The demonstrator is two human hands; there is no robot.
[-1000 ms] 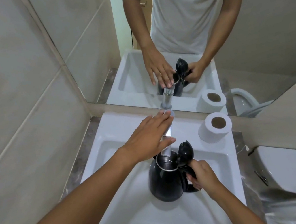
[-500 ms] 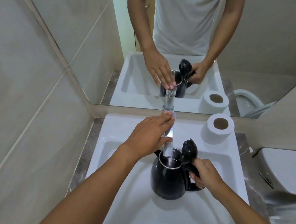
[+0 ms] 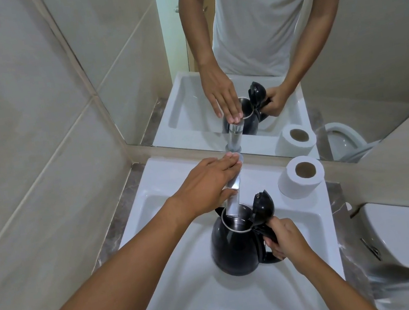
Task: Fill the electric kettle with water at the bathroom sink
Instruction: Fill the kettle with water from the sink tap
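Glossy black kettle [image 3: 235, 251], shiny metal faucet [image 3: 233, 198]

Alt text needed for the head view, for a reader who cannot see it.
A person's right hand holds a black electric kettle, lid open, in a white sink under the faucet, on which the left hand rests. A toilet paper roll stands on the sink's back ledge below the mirror.

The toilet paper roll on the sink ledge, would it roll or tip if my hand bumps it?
The toilet paper roll stands on end, so it probably slides rather than rolls. It looks light and soft, so a nudge could shift it toward the sink basin.
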